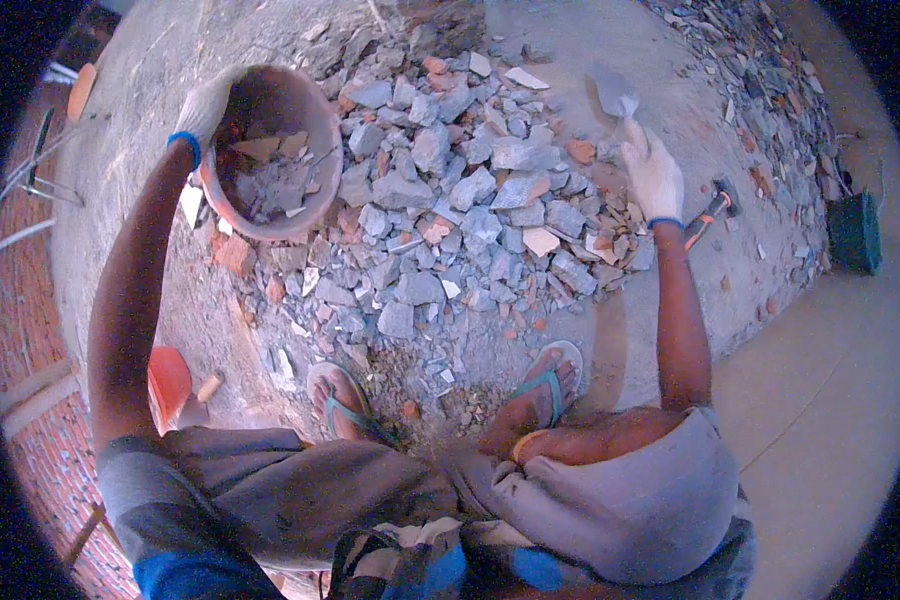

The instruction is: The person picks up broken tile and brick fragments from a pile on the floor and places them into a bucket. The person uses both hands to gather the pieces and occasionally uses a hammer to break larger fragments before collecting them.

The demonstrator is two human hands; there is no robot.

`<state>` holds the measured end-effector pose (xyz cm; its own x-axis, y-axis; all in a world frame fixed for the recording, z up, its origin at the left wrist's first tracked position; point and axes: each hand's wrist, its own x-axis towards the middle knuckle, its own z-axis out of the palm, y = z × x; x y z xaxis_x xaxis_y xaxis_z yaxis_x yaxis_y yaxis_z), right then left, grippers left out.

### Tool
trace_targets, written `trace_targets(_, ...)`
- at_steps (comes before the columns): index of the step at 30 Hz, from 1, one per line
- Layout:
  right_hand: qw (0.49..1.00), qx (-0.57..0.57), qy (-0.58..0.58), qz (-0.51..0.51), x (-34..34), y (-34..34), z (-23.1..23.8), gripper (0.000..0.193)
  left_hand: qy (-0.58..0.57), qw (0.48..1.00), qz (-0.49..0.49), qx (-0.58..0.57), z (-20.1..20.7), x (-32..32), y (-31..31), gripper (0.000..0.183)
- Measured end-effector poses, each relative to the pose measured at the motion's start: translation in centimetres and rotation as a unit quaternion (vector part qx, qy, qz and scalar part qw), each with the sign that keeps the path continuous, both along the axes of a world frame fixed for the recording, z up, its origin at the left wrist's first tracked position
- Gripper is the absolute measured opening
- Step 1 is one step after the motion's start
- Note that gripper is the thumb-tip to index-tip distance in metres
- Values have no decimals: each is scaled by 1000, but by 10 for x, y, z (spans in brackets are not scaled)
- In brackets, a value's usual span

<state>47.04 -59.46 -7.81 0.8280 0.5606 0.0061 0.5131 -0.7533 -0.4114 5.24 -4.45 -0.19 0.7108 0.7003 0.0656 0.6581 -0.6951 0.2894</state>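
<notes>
My left hand, in a white glove with a blue cuff, grips the rim of a round bucket. The bucket is tilted, its mouth facing me, with grey rubble and tile pieces inside. A trowel is in my right hand, which wears a matching glove closed around the handle. Its blade points away from me, over the ground past the right edge of the rubble heap. Grey concrete chunks, broken brick and pale tile shards make up that heap, which lies between my hands.
A hammer with an orange-and-black handle lies right of my right wrist. More rubble is spread at the far right, near a dark green container. An orange-red object and a short wooden handle are beside my left sandal.
</notes>
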Motion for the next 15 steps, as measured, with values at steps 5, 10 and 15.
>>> trace_targets(5,987,-50,-112,99,82,66,-30,57,-32,999,9,-17,-4,8,1,44)
trace_targets(10,961,-41,-137,235,104,142,-44,48,-39,989,85,-111,3,6,-10,43)
trace_targets(15,943,-90,-136,289,98,159,-49,59,-75,990,56,-108,10,6,-20,45)
